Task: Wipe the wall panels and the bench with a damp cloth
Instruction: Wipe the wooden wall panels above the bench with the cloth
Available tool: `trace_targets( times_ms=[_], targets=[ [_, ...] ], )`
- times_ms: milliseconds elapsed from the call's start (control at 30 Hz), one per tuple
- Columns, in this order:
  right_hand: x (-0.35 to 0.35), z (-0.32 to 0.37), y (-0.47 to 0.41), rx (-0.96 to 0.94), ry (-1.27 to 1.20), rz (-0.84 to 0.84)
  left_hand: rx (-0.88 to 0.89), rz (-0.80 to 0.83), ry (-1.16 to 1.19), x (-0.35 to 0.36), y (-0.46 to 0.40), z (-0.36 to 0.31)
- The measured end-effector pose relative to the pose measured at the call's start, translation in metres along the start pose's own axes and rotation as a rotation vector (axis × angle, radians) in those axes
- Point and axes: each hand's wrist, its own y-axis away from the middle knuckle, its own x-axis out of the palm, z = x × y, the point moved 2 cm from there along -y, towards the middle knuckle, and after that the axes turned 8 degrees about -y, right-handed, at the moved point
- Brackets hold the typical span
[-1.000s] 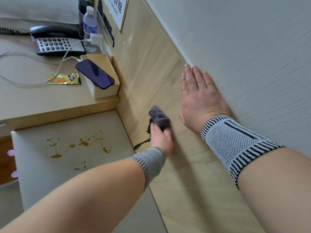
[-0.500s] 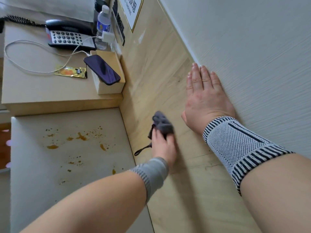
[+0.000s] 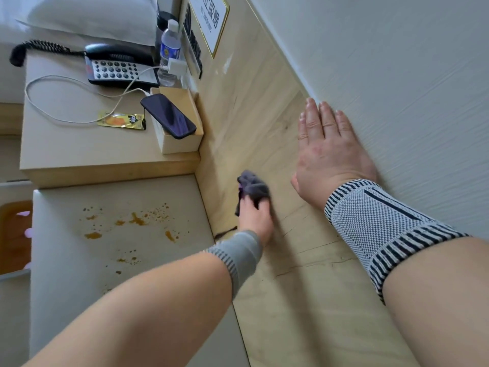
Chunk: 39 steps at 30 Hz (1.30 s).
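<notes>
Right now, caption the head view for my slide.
Left hand wipes wood wall panel with grey cloth; right hand braces flat.

A hotel guest room: a corded desk phone point(image 3: 120, 66) and bottled water point(image 3: 169, 53) sit on a bedside table point(image 3: 79, 152) beside a white pillow point(image 3: 90, 17), below a framed notice point(image 3: 210, 21) fixed to the wood wall panel point(image 3: 254, 123). An upholstered bench point(image 3: 66, 260) adjoins the table.

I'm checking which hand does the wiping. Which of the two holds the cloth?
The left hand grips the dark cloth against the wood panel; the right hand lies flat, holding nothing.
</notes>
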Motion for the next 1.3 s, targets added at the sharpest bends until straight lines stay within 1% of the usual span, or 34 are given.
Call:
trace_targets(
  times_ms=[33,67,100,133,200,233,267,300,333,367,433,467,500,533,567,633,667,733,767,800,867,900,933,967,1000,1033,1100,1133,1167,1200,1233,1267,1300],
  targets=[
    [0.001,0.001,0.000,0.002,0.003,0.007,-0.122,0.020,-0.015,-0.004,-0.008,0.003],
    [0.001,0.001,0.000,0.005,0.008,0.009,-0.154,0.029,-0.041,-0.005,-0.011,0.001],
    [0.001,0.001,-0.001,0.005,0.008,0.006,-0.100,0.025,-0.061,-0.005,-0.011,-0.005],
    [0.001,0.002,-0.001,0.003,0.004,0.000,0.023,0.002,-0.067,-0.006,-0.006,-0.018],
    [0.000,0.001,-0.001,0.003,-0.015,-0.003,0.343,-0.048,-0.072,-0.006,0.003,-0.049],
    [-0.002,0.002,-0.001,0.006,-0.028,0.002,0.449,-0.068,-0.084,-0.009,0.002,-0.061],
    [-0.002,0.002,0.000,0.007,-0.039,0.005,0.514,-0.084,-0.094,-0.012,-0.002,-0.070],
    [-0.002,0.001,-0.001,0.010,-0.043,0.006,0.537,-0.091,-0.079,-0.014,-0.011,-0.075],
    [-0.003,0.001,0.000,0.010,-0.044,0.005,0.506,-0.090,-0.052,-0.018,-0.022,-0.075],
    [-0.003,0.002,0.000,0.005,-0.041,0.010,0.411,-0.090,-0.021,-0.022,-0.033,-0.071],
    [-0.003,0.003,0.001,0.004,-0.034,0.018,0.109,-0.058,-0.009,-0.028,-0.050,-0.058],
    [-0.003,0.003,0.002,0.003,-0.031,0.021,0.011,-0.028,-0.017,-0.029,-0.049,-0.053],
    [-0.004,0.002,0.002,-0.005,-0.030,0.015,-0.008,-0.002,-0.018,-0.029,-0.046,-0.052],
    [-0.005,0.002,0.001,-0.001,-0.031,0.010,0.043,0.015,-0.027,-0.027,-0.038,-0.058],
    [-0.005,0.002,0.002,0.009,-0.033,0.012,0.145,0.019,-0.055,-0.025,-0.027,-0.066],
    [-0.007,0.003,0.002,0.010,-0.042,0.012,0.412,-0.004,-0.122,-0.020,-0.005,-0.083],
    [-0.008,0.003,0.003,0.002,-0.029,0.018,0.498,-0.015,-0.140,-0.020,0.001,-0.090],
    [-0.006,0.006,0.001,-0.056,0.002,-0.026,0.552,-0.024,-0.149,-0.023,-0.008,-0.095],
    [-0.005,0.009,-0.001,-0.076,0.003,-0.049,0.524,-0.027,-0.129,-0.026,-0.021,-0.091],
    [-0.004,0.014,-0.003,-0.129,-0.006,-0.064,0.441,-0.023,-0.102,-0.030,-0.035,-0.085],
    [0.002,0.028,-0.008,-0.175,0.003,-0.029,0.176,-0.010,-0.048,-0.035,-0.064,-0.067],
    [0.006,0.034,-0.010,-0.178,-0.011,0.052,0.057,0.005,-0.036,-0.038,-0.073,-0.058],
    [0.006,0.042,-0.014,-0.154,-0.025,0.114,-0.012,0.019,-0.035,-0.039,-0.076,-0.051],
    [0.009,0.047,-0.020,-0.143,-0.042,0.133,-0.021,0.028,-0.033,-0.039,-0.075,-0.048],
    [0.010,0.050,-0.026,-0.155,-0.040,0.127,0.031,0.033,-0.040,-0.039,-0.068,-0.047],
    [0.014,0.052,-0.032,-0.159,-0.045,0.119,0.139,0.032,-0.071,-0.038,-0.060,-0.047],
    [0.020,0.052,-0.043,-0.150,-0.060,0.113,0.444,0.030,-0.168,-0.038,-0.036,-0.049],
    [0.022,0.052,-0.046,-0.144,-0.057,0.107,0.548,0.033,-0.188,-0.037,-0.029,-0.049],
    [0.025,0.054,-0.048,-0.138,-0.042,0.100,0.598,0.034,-0.192,-0.036,-0.031,-0.047],
    [0.027,0.056,-0.050,-0.143,-0.035,0.086,0.580,0.031,-0.190,-0.037,-0.039,-0.044],
    [0.033,0.060,-0.053,-0.169,-0.030,0.055,0.510,0.014,-0.162,-0.037,-0.050,-0.038],
    [0.036,0.062,-0.055,-0.166,-0.006,0.018,0.385,0.006,-0.109,-0.040,-0.060,-0.033],
    [0.039,0.063,-0.058,-0.156,-0.004,-0.031,0.219,0.009,-0.058,-0.044,-0.072,-0.026]
  ],
)
